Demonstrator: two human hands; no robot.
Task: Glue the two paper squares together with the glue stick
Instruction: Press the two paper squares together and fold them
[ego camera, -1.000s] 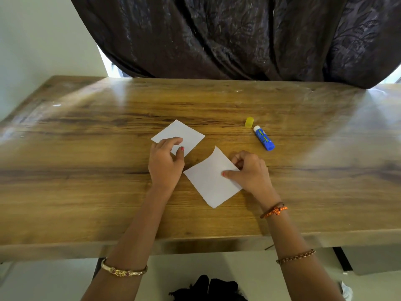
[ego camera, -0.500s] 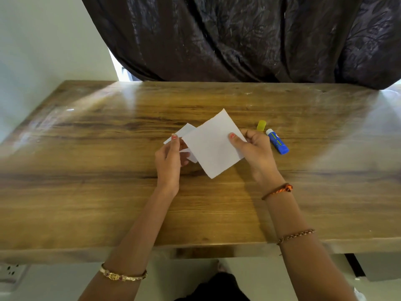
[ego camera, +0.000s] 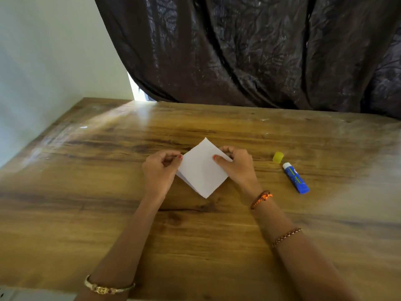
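Note:
Two white paper squares (ego camera: 201,170) lie stacked one on the other at the middle of the wooden table, turned like a diamond. The lower square shows only as a thin edge along the left side. My left hand (ego camera: 160,170) pinches the stack's left corner. My right hand (ego camera: 235,165) pinches the right corner, thumb on top. The blue glue stick (ego camera: 296,180) lies uncapped on the table to the right of my right hand. Its yellow cap (ego camera: 278,157) stands just beyond it.
The wooden table (ego camera: 108,213) ends at a near edge by my forearms and a left edge by the pale wall. A dark curtain (ego camera: 249,51) hangs behind the far edge.
My right hand lifted the near square and laid it over the square held by my left hand. Both hands now hold the stack at opposite corners.

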